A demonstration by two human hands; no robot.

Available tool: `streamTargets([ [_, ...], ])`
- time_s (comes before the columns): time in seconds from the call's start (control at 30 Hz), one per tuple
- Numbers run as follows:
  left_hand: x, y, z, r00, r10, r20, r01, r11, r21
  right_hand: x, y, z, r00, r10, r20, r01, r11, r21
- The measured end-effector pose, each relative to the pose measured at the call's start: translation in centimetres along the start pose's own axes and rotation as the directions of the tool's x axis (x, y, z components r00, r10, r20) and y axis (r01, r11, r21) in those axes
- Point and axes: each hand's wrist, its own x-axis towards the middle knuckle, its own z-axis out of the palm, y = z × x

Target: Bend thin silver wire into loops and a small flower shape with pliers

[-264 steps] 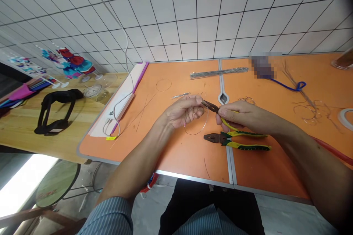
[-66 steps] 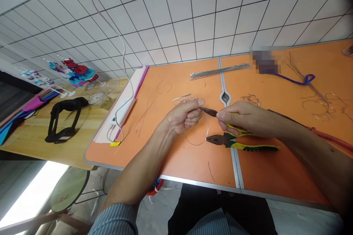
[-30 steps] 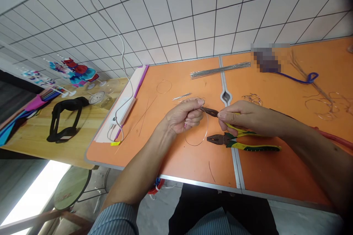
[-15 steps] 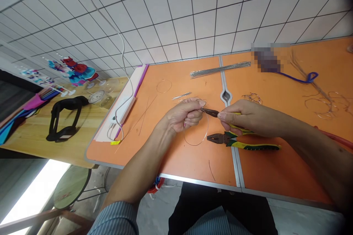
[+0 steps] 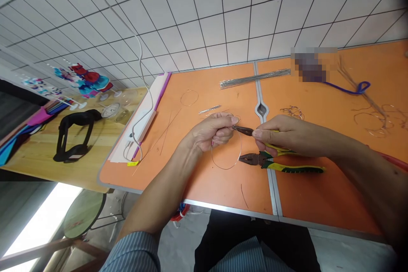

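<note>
My left hand (image 5: 213, 132) is closed, pinching a thin wire ring (image 5: 227, 158) that hangs in a loop below the fingers. My right hand (image 5: 280, 135) is closed round the yellow handles of small pointed pliers (image 5: 244, 130). The pliers' dark tip meets the wire right at my left fingertips. Both hands hover just above the orange table (image 5: 210, 178). A second, larger pair of yellow-and-green pliers (image 5: 280, 164) lies flat on the table under my right wrist.
A bundle of straight metal rods (image 5: 253, 79) lies at the back. Loose wire rings (image 5: 189, 97) and tangled wire (image 5: 372, 114) lie around. A white power strip (image 5: 142, 125) lies at the left edge. A black headset (image 5: 75, 134) rests on the wooden table to the left.
Both hands stay together at the same spot. The pliers' tip stays on the wire while the ring shifts slightly under my left fingers. The view drifted a little.
</note>
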Motion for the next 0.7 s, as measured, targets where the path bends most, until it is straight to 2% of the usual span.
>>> streamTargets([
  [0.37, -0.38, 0.33, -0.14, 0.999, -0.007, -0.041, 0.009, 0.998, 0.058, 0.16, 0.09, 0.59, 1.0, -0.021, -0.015, 0.022, 0.998, 0.063],
  [0.7, -0.47, 0.41, -0.19, 1.0, 0.015, -0.013, -0.014, 0.998, 0.057, 0.14, -0.25, 0.14, 1.0, 0.011, -0.009, -0.012, 0.999, -0.042],
])
